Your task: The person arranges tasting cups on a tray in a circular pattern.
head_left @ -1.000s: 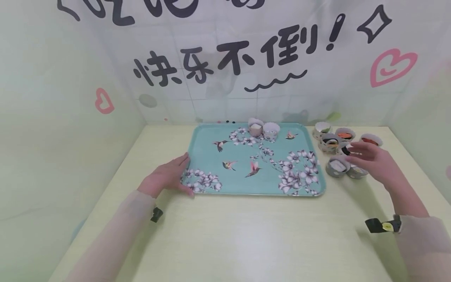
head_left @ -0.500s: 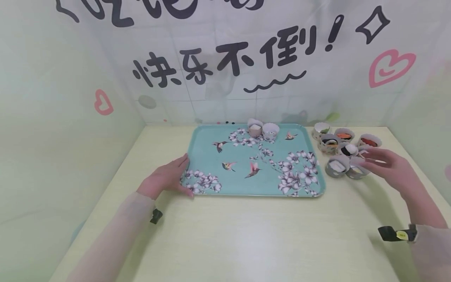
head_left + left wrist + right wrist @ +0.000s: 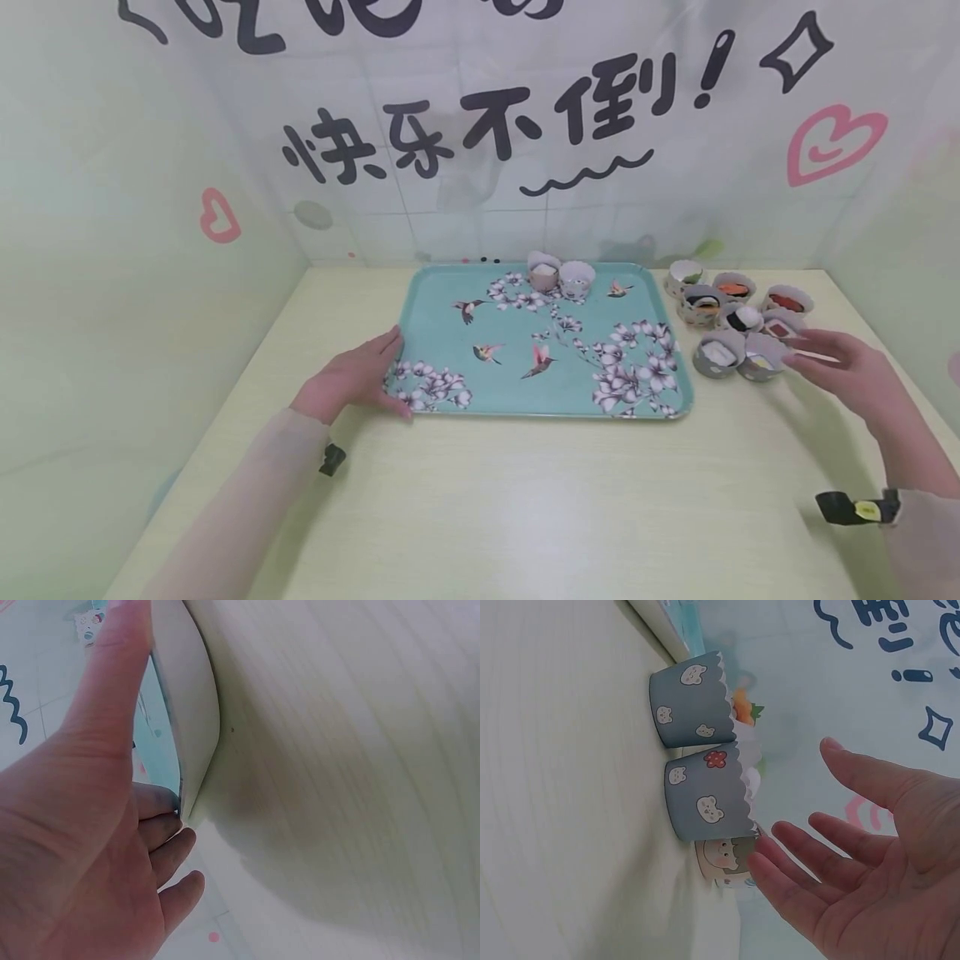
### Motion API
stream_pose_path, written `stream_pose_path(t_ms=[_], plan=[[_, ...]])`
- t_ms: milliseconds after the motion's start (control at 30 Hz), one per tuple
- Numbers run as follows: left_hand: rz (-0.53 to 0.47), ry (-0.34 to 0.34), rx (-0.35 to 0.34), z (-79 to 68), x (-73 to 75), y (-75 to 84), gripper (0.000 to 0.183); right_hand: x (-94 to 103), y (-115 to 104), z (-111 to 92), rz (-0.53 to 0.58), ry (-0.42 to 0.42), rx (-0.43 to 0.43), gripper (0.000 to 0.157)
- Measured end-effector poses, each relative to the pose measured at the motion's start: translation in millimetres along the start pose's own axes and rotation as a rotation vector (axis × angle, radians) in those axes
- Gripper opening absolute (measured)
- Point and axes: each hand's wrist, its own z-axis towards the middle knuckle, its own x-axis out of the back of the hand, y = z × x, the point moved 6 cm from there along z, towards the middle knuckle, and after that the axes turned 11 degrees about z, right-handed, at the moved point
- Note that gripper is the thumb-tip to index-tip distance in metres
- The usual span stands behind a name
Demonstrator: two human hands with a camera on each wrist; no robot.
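My left hand (image 3: 348, 379) rests against the front left corner of a turquoise tray (image 3: 435, 333) printed with flowers and birds. In the left wrist view the thumb (image 3: 112, 682) runs along the tray's front side, and the fingers meet its left edge. To the right, my right hand (image 3: 851, 375) hovers with spread, relaxed fingers and holds nothing. Its fingertips are beside a grey paper cup (image 3: 709, 799) with bear prints and a paper cup with red-centred food (image 3: 780, 327). Whether they touch either cup I cannot tell. Another grey cup (image 3: 694, 705) stands alongside.
Several more paper cups with food, including an orange-topped one (image 3: 733, 288) and a red-topped one (image 3: 787, 302), cluster right of the tray. On the tray's back edge stand a pink cup (image 3: 543, 273) and a pale cup (image 3: 577, 282). A printed wall (image 3: 480, 208) closes the back.
My right hand has drawn back to the right and towards me, uncovering the cups beneath it. The left hand, tray and cups have stayed in place.
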Motion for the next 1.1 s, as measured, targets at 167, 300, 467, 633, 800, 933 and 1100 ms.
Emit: stream_pose_path(t_ms=[167, 300, 467, 633, 800, 933, 1100], plan=[[0.007, -0.005, 0.000, 0.0, -0.3, -0.8, 0.142, 1.2, 6, -1, 0.011, 0.005, -0.015, 0.058], [0.003, -0.006, 0.003, 0.4, -0.5, -1.0, 0.142, 0.6, 10, -1, 0.011, -0.002, -0.030, 0.049], [0.005, -0.005, 0.001, 1.8, -1.8, -1.6, 0.143, -1.8, 14, 0, 0.005, -0.025, -0.055, 0.062], [0.005, -0.007, -0.001, 2.0, -2.7, -2.7, 0.144, -3.7, 19, 1, -0.055, -0.056, -0.107, 0.074], [0.007, -0.010, -0.001, 1.9, -3.5, -3.0, 0.145, -6.0, 22, 5, -0.063, -0.068, -0.129, 0.076], [0.004, -0.009, -0.001, 1.7, -3.5, -2.9, 0.145, -9.8, 21, 8, -0.042, -0.073, -0.138, 0.076], [0.000, -0.007, -0.002, 1.5, -2.0, -3.0, 0.143, -13.4, 20, 10, -0.031, -0.074, -0.123, 0.073]])
